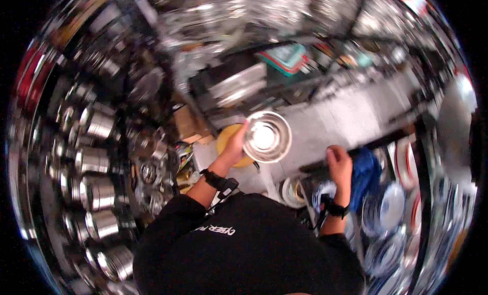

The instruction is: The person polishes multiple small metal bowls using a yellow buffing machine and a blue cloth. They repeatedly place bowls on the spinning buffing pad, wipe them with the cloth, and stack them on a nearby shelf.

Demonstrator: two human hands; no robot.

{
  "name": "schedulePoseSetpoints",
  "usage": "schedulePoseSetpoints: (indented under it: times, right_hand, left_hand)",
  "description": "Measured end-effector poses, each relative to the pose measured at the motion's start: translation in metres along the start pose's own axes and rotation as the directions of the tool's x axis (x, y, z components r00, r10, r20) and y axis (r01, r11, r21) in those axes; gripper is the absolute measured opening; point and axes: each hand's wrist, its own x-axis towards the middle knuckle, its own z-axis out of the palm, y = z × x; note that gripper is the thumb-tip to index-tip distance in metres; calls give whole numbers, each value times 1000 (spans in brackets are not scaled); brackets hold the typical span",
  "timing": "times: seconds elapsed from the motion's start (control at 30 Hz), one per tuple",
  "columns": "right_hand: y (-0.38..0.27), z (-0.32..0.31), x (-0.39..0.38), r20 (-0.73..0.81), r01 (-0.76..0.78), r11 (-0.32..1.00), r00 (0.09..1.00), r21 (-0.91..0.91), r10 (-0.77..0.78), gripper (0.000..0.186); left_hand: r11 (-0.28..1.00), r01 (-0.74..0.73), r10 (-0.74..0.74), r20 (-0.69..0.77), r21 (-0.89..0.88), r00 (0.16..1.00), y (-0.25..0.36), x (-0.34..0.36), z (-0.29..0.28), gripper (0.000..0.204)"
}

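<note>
Clasping the round, silvery metal bowl (268,137), left hand (235,146)! Light, slick probably; rim's best. Right hand (340,165) half-curled, apparently empty.

One bowl (268,137), silver, shiny, looks like metal, round, wide rim, ringed inside. Mouth up toward my head, so I'm looking straight into it; strong white glare on the bottom, contents unreadable there. I've got it by its left edge in my left hand (236,146), off the ground, out in front of me above the pale floor (325,117). Can't tell whether others nest underneath.
</note>
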Motion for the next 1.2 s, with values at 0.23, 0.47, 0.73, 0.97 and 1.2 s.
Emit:
schedulePoseSetpoints:
  times: [0.23,0.47,0.73,0.97,1.2]
  right_hand:
    - [-96,177,22,692,-267,851,707,453,-147,51]
    - [-187,308,30,810,-443,735,534,513,-243,54]
    - [-411,412,32,651,-176,648,426,741,-628,51]
    - [-540,533,28,621,-92,637,369,765,-692,41]
    - [-558,596,16,666,-75,705,411,706,-623,33]
  left_hand:
    - [984,-178,164,-327,-12,931,48,-55,-53,51]
    - [887,-449,389,-353,-106,851,115,-144,-130,56]
    - [885,-440,455,-492,154,742,139,-232,-232,55]
    - [854,-441,515,-573,277,637,163,-279,-237,51]
    - [844,-475,528,-549,250,648,158,-282,-252,52]
